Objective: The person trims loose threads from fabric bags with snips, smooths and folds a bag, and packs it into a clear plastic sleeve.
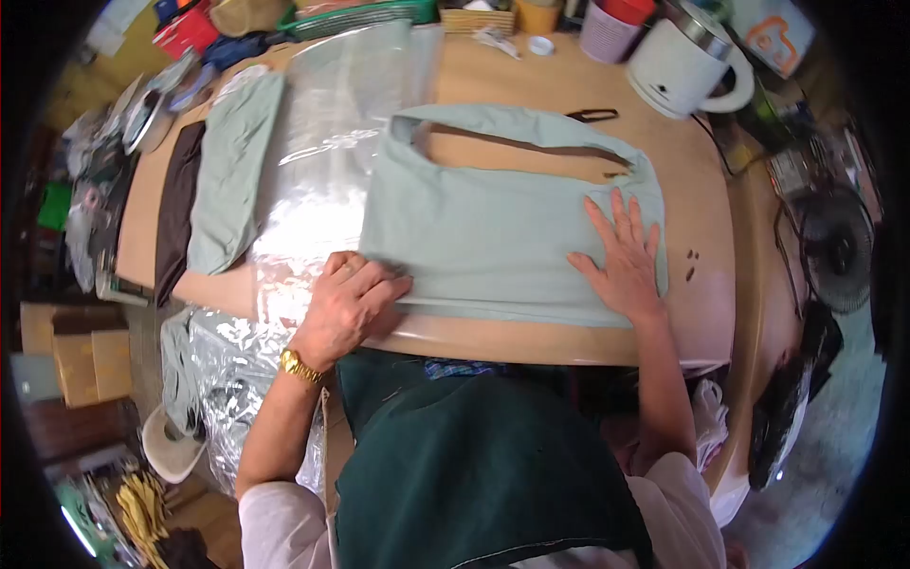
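Observation:
A pale green halter-style top (pixel 493 237) lies spread flat on the tan table, its long neck opening toward the far side. My left hand (pixel 353 296), with a gold watch on the wrist, is closed with its fingers pinching the garment's lower left corner. Flat on the right part of the cloth rests my right hand (pixel 623 261), fingers spread. Clear plastic sheeting (pixel 318 161) extends from under the top's left edge.
Folded green cloth (pixel 237 171) and a dark brown cloth (pixel 178 209) lie at the left. Black snips (pixel 592 116) lie beyond the top. A white kettle (pixel 678 66) and a lilac cup (pixel 611 33) stand at the back right. A fan (pixel 834 248) is at the far right.

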Motion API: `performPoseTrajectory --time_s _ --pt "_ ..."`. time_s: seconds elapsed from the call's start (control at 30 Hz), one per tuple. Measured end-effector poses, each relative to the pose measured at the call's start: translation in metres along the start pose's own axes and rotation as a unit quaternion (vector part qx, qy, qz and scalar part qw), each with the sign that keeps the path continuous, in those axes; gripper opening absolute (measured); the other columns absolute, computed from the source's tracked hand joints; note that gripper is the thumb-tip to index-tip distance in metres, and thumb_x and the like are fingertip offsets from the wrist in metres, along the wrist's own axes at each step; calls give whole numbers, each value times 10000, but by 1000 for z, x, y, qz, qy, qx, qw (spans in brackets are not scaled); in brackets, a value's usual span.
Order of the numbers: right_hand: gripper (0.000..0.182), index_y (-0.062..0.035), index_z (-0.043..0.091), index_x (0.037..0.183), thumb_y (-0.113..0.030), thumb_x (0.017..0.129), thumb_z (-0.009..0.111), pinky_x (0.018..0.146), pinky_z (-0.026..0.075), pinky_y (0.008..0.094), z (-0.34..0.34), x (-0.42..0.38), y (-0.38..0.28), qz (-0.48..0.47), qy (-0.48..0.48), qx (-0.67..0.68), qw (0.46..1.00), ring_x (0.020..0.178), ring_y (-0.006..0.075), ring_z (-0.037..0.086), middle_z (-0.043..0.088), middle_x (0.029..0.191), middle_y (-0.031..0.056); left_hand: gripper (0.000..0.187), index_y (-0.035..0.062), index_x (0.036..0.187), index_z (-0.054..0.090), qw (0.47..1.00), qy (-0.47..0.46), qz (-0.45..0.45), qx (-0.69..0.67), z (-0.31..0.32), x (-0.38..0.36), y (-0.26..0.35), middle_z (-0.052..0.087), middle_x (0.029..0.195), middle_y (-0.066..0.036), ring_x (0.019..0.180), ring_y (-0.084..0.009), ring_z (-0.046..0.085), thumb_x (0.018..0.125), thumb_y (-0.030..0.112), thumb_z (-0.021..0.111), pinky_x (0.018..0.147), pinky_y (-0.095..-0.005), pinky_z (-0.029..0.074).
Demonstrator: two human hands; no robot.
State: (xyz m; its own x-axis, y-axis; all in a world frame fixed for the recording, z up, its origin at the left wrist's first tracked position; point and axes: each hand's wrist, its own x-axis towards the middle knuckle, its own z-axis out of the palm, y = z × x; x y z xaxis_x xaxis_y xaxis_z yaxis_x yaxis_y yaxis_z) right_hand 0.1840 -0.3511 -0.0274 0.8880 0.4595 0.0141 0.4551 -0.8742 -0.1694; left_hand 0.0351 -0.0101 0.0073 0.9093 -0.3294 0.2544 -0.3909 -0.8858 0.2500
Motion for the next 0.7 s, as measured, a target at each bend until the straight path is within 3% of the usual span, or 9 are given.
performPoseTrajectory --time_s 0.1,0.2,0.37,0.43,0.5,0.53,0.6,0.63,0.7 --pt "783 -242 343 1489 -508 823 657 1111 80 659 -4 0 -2 -17 7 -1 1000 1456 391 126 179 1584 154 260 143 988 680 995 -43 -62 59 -13 -31 -25 622 974 -18 926 -218 562 736 84 681 889 -374 382" --pt "816 -242 329 1495 -479 802 687 1114 86 654 -4 -1 5 -10 6 -15 1000 1453 392 144 184 1583 157 337 145 1021 679 962 49 -257 75 -63 -58 -21 566 1228 -77 1147 -306 506 705 196 785 971 -457 350" --pt "767 -183 421 1445 -424 780 720 1132 120 621 -39 16 -19 23 -65 -31 997 1439 355 224 273 1551 163 294 124 1024 652 959 2 -250 130 -51 -122 -38 557 1251 -71 1185 -289 511 753 181 750 1073 -517 313" --pt "601 -98 579 1268 -374 762 747 1102 263 547 -46 30 -50 -117 -64 -86 987 1326 339 404 486 1391 161 208 80 959 616 961 74 -259 60 -46 -132 -56 604 1157 -81 1091 -293 565 779 115 714 1002 -485 383" --pt "444 -51 641 1053 -349 748 764 995 383 481 -56 37 -138 -241 -9 158 958 1160 328 519 611 1153 128 152 48 902 577 950 161 -260 59 -55 -114 -48 626 1036 -93 980 -311 593 790 50 680 919 -438 420" --pt "445 -44 621 1010 -356 732 774 913 416 450 -45 39 -176 -336 62 215 915 1046 334 544 607 1046 122 172 42 904 572 942 183 -278 47 -59 -109 -47 621 1032 -114 985 -325 585 783 50 694 910 -427 423" --pt "490 -36 614 1027 -369 711 784 900 428 453 -22 42 -250 -382 17 264 886 1026 336 541 591 990 126 307 38 986 542 945 193 -262 16 -70 -102 -38 581 1085 -161 1043 -363 543 748 73 733 908 -420 423" --pt "513 -31 611 1042 -375 706 787 901 430 451 -8 47 -274 -419 11 261 870 1016 338 540 585 970 127 393 47 1041 530 950 135 -281 19 -79 -97 -27 545 1164 -180 1102 -372 508 720 90 753 914 -417 419" --pt "393 -55 627 996 -349 765 746 868 453 431 33 66 -296 -476 -8 108 873 960 326 560 569 911 106 320 53 993 562 947 115 -256 158 -57 -106 -29 581 1089 -168 1035 -354 550 731 82 742 920 -419 410"
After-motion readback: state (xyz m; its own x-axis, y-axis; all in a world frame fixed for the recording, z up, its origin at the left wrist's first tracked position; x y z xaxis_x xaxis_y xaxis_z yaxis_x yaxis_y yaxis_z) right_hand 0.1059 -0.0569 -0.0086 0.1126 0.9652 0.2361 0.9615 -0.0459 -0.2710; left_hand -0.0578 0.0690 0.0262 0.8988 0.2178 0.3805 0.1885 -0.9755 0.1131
